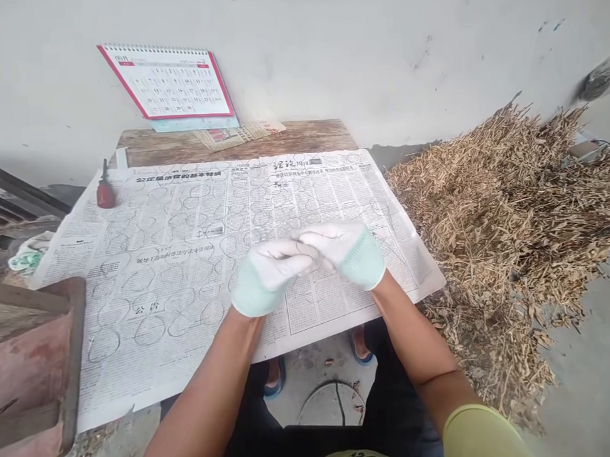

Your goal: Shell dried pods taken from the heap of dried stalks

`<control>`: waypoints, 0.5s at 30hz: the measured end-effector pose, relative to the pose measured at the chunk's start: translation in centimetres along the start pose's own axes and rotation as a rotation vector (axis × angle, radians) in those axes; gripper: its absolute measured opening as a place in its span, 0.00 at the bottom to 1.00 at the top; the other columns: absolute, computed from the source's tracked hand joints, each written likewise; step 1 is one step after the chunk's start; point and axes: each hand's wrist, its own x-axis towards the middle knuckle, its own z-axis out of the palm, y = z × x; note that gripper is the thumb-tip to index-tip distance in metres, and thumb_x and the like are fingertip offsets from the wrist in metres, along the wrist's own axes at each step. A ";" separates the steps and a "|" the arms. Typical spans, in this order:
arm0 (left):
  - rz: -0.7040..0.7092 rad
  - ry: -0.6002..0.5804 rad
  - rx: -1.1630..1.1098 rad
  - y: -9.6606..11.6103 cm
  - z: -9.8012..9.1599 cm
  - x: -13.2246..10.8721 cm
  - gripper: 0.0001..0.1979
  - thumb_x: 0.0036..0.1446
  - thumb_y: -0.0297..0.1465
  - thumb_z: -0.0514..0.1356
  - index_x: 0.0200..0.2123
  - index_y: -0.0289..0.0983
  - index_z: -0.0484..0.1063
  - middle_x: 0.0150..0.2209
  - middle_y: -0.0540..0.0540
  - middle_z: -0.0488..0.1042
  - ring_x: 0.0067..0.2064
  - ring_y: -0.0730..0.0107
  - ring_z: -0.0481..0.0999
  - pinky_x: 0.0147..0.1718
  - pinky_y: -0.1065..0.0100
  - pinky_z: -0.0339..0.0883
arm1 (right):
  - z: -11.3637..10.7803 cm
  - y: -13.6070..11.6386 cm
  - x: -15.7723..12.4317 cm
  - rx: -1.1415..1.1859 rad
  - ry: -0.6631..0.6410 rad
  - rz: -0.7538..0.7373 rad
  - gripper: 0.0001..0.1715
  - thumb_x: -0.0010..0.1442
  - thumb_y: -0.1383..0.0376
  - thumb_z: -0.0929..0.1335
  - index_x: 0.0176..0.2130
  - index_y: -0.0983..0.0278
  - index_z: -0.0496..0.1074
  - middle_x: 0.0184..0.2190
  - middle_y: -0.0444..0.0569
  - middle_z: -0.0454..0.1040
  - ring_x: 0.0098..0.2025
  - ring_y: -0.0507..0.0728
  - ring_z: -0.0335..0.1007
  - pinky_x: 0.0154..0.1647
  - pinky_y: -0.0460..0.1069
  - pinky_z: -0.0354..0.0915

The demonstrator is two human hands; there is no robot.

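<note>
Two hands in white-coated gloves with pale mint knitted cuffs, a left hand (274, 269) and a right hand (346, 250), meet over a black-and-white printed newspaper sheet (333, 317) that covers most of a worn brown wooden table (312, 135). The fingers of both are curled inward and their tips come together; whether they pinch something small or only touch each other cannot be told, since the fingers hide the space between them.

Rows of thin, dark, rounded loops (150, 330) lie on the newspaper, from the near left corner to the far side and in front of the hands. They may be fine strands or drawn lines; the view is too soft to say. Judged from how they lie, much of the work with the loops looks done: the left and middle of the sheet are well filled. The near right part shows few or none, so some may be left, though no count can be given.

At the sheet's far left stands a red-handled tool with a dark, slender shaft (105, 192), well apart from both hands. Behind, a red-bordered white desk calendar (174, 86) leans by the wall.
</note>
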 end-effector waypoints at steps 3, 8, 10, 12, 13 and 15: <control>0.058 0.118 0.077 0.7 1.2 -0.4 0.03 0.49 0.30 0.72 0.24 0.39 0.85 0.22 0.48 0.78 0.29 0.67 0.76 0.27 0.67 0.68 | 0.4 0.2 -0.2 -0.044 0.025 -0.047 0.16 0.70 0.63 0.67 0.40 0.55 0.85 0.41 0.42 0.84 0.43 0.54 0.81 0.42 0.47 0.76; 0.048 0.165 0.119 0.9 1.7 -0.6 0.09 0.53 0.35 0.72 0.24 0.39 0.83 0.27 0.45 0.81 0.35 0.60 0.81 0.32 0.64 0.72 | 0.4 0.2 -0.1 -0.026 0.112 -0.010 0.13 0.69 0.61 0.69 0.39 0.57 0.86 0.29 0.42 0.80 0.35 0.54 0.78 0.37 0.47 0.73; 0.017 0.062 0.088 0.9 1.2 -0.4 0.16 0.57 0.43 0.69 0.25 0.38 0.82 0.29 0.42 0.82 0.38 0.56 0.82 0.36 0.60 0.75 | 0.2 0.2 0.1 -0.004 0.159 0.033 0.14 0.69 0.60 0.68 0.39 0.58 0.85 0.25 0.41 0.77 0.29 0.52 0.75 0.34 0.47 0.71; -0.002 -0.021 0.079 0.9 0.6 -0.3 0.24 0.61 0.52 0.65 0.28 0.37 0.82 0.31 0.39 0.83 0.41 0.53 0.83 0.39 0.57 0.76 | 0.1 0.4 0.3 0.015 0.191 0.057 0.15 0.70 0.59 0.68 0.39 0.58 0.85 0.23 0.40 0.75 0.26 0.51 0.72 0.32 0.46 0.71; -0.009 -0.031 0.091 1.0 0.4 -0.2 0.26 0.62 0.55 0.62 0.30 0.37 0.82 0.31 0.39 0.83 0.41 0.52 0.83 0.41 0.56 0.77 | 0.0 0.5 0.3 0.020 0.214 0.059 0.15 0.69 0.59 0.67 0.39 0.58 0.85 0.23 0.39 0.75 0.25 0.50 0.71 0.32 0.46 0.71; -0.059 -0.031 0.160 1.3 0.1 -0.3 0.27 0.62 0.56 0.61 0.33 0.37 0.83 0.31 0.40 0.83 0.42 0.53 0.83 0.44 0.55 0.77 | 0.0 0.7 0.5 0.023 0.282 0.068 0.14 0.69 0.58 0.68 0.40 0.56 0.85 0.23 0.39 0.74 0.25 0.51 0.72 0.32 0.47 0.71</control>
